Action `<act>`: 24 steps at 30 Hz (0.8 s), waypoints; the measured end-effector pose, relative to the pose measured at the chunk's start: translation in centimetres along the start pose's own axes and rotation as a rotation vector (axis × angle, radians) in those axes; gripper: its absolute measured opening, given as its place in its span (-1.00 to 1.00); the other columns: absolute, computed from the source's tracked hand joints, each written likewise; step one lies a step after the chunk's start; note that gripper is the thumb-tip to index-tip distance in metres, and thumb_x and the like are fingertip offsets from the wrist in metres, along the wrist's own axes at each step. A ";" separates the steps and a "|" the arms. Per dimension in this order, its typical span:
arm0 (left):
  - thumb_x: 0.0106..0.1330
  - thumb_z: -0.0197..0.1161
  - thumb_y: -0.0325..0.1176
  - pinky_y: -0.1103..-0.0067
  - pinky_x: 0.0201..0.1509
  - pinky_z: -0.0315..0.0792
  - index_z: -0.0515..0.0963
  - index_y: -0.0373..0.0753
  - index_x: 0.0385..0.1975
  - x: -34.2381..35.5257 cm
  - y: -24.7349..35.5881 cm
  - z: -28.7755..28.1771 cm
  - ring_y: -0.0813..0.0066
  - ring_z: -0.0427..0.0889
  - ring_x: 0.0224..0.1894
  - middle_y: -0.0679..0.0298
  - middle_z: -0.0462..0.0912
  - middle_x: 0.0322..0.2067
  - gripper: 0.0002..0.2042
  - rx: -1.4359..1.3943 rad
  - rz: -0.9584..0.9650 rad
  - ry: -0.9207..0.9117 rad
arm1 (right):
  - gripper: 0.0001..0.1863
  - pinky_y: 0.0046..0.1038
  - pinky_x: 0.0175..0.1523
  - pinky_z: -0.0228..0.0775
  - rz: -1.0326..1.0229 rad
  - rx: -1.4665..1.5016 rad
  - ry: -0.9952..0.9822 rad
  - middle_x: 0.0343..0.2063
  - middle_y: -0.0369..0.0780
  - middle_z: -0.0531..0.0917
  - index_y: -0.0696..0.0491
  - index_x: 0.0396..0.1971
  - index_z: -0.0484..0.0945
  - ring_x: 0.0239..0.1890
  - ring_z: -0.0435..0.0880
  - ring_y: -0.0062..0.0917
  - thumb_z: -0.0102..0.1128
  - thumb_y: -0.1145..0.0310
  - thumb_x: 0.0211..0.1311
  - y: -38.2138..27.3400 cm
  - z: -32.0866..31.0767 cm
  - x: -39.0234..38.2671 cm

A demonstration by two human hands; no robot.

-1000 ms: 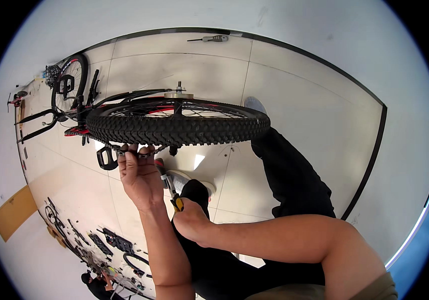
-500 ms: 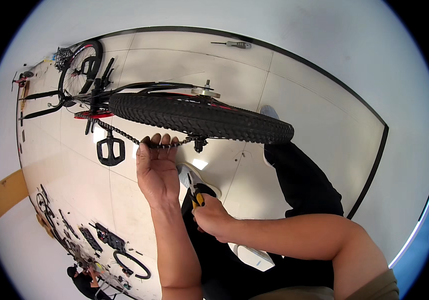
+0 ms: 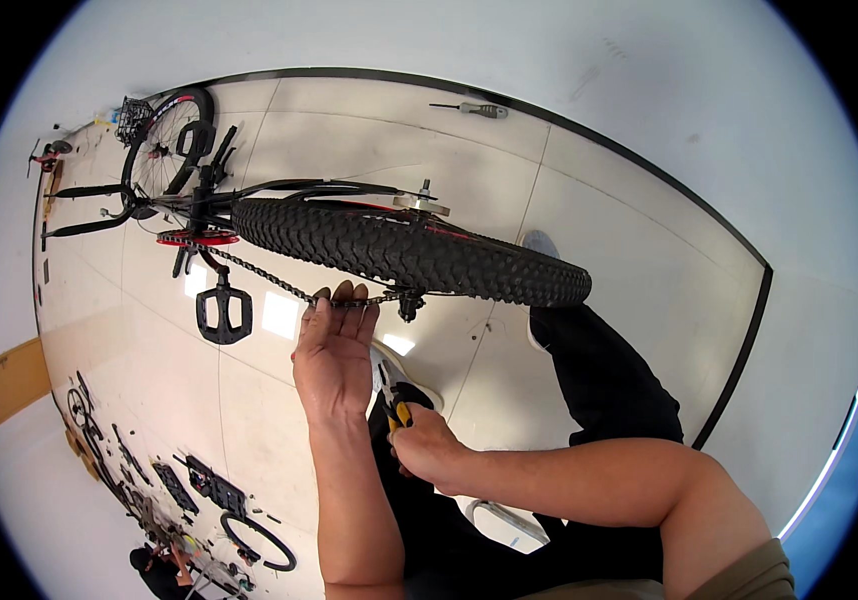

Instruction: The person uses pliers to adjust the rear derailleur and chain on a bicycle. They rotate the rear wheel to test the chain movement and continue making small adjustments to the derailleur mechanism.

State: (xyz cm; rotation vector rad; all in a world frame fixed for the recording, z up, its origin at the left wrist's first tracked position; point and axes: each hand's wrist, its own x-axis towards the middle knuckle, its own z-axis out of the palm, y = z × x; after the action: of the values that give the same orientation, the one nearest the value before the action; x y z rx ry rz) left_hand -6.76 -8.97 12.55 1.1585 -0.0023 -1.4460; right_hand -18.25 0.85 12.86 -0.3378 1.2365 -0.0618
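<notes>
My left hand (image 3: pixel 337 355) is palm up, thumb and fingertips closed on the bicycle chain (image 3: pixel 267 275). The chain runs from a red chainring (image 3: pixel 184 238) to the rear hub (image 3: pixel 410 303), partly hidden by my fingers. Just above the hand is the knobby rear tyre (image 3: pixel 409 245), close to me. Lower right of it, my right hand (image 3: pixel 429 447) grips pliers (image 3: pixel 395 405) with yellow and black handles. Their jaws point up, away from the chain. A black pedal (image 3: pixel 224 313) sits left of my left hand.
A screwdriver (image 3: pixel 479 110) lies on the floor near the wall. Beyond the tyre are the front wheel (image 3: pixel 164 145) and a black basket (image 3: pixel 133 120). At lower left, a person (image 3: pixel 157 570) is among several bike parts and a loose tyre (image 3: pixel 259 542). A white box (image 3: pixel 509 525) is below my right forearm.
The view has shifted slightly, so the bicycle appears lower and farther right. My left hand stays on the chain, and my right still holds the pliers.
</notes>
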 end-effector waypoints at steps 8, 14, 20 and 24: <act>0.62 0.10 -0.30 0.20 0.41 0.44 0.54 -0.24 0.05 0.0 -0.3 -0.2 0.21 0.64 0.19 0.20 0.69 0.02 -0.80 0.021 0.030 0.005 | -0.84 -0.43 -0.34 0.47 0.012 0.046 -0.017 -0.37 -0.23 0.53 0.12 -0.04 0.44 -0.40 0.52 -0.54 0.03 0.48 0.45 -0.1 0.3 -0.2; 0.61 0.09 -0.33 0.22 0.38 0.46 0.55 -0.25 0.06 0.3 -1.0 0.0 0.26 0.65 0.16 0.21 0.70 0.01 -0.80 -0.010 0.036 0.074 | -0.89 -0.42 -0.42 0.41 0.083 0.133 -0.093 -0.36 -0.23 0.56 0.10 -0.15 0.44 -0.45 0.54 -0.52 -0.02 0.50 0.40 -1.6 -0.6 -2.0; 0.56 0.17 -0.37 0.23 0.35 0.49 0.57 -0.29 0.03 0.7 -1.4 0.2 0.26 0.65 0.09 0.19 0.69 -0.04 -0.81 -0.017 -0.006 0.082 | -0.91 -0.40 -0.45 0.38 0.038 0.143 -0.036 -0.37 -0.22 0.57 0.11 -0.17 0.44 -0.45 0.57 -0.51 -0.02 0.49 0.40 -1.6 -0.4 -2.2; 0.53 0.21 -0.39 0.16 0.37 0.44 0.58 -0.20 -0.07 0.5 -1.8 1.0 0.18 0.65 0.07 0.18 0.69 -0.07 -0.90 -0.040 -0.019 0.033 | -0.88 -0.34 -0.50 0.31 -0.010 0.217 -0.038 -0.48 -0.19 0.50 0.16 -0.21 0.39 -0.56 0.46 -0.48 -0.08 0.56 0.30 -2.1 -0.5 -2.5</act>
State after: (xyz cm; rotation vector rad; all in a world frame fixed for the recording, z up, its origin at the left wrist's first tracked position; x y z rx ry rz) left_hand -8.60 -9.45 11.70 1.1521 0.0610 -1.4376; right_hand -19.28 -0.67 15.56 -0.1557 1.1779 -0.1964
